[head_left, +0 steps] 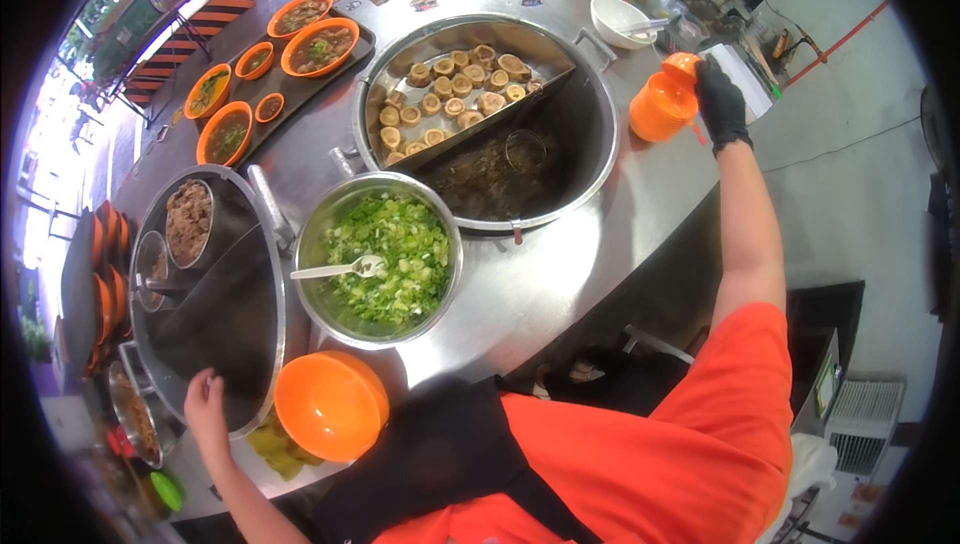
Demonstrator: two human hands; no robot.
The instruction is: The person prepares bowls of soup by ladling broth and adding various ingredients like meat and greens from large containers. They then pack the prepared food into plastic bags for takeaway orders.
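Note:
My right hand (pixel 723 98), in a black glove, grips a small orange bowl (pixel 680 66) at the top of a stack of small orange bowls (pixel 656 109). My bare left hand (pixel 205 403) hovers at the near rim of a divided metal pot (pixel 279 334); its fingers are loosely curled, and I cannot tell whether anything is between them. Beside it, a large orange bowl (pixel 331 405) stands empty, tilted toward me. A steel bowl of chopped green onion (pixel 397 259) holds a white plastic spoon (pixel 330 271). Behind it stands a big divided pot (pixel 611 146) with cut marrow bones (pixel 454 86) and dark broth (pixel 480 180).
On a dark tray (pixel 304 98) at the back left are several orange bowls of soup. A white bowl (pixel 619 23) stands behind the stack. Minced meat (pixel 189 218) fills a container inside the left pot. A folded yellow-green cloth (pixel 281 446) lies under the large bowl.

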